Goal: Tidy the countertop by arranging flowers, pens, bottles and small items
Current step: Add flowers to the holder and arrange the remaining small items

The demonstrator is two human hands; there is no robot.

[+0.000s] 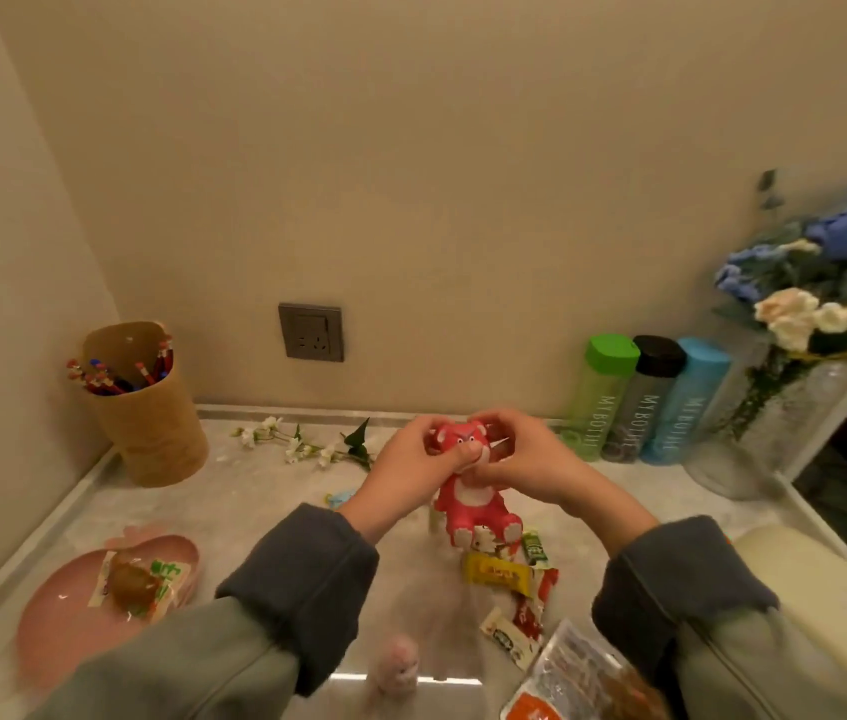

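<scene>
Head camera gives me the marble countertop (255,511), its near edge hidden under two grey sleeves (301,579). Far right, the blue-and-cream bouquet (826,283) is blurred and cut by the frame. Mid-counter I see the red bear figure (468,504) upright, feet by the snack packets (499,571); the left hand (405,470) and right hand (525,459) pinch its head from either side, fingers curled over its ears. A pink blur (398,662) at the bottom I cannot identify.

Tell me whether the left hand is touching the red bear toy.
Touching. The head view shows the left hand pinching the head of the red bear toy; the right hand grips the other side.
</scene>
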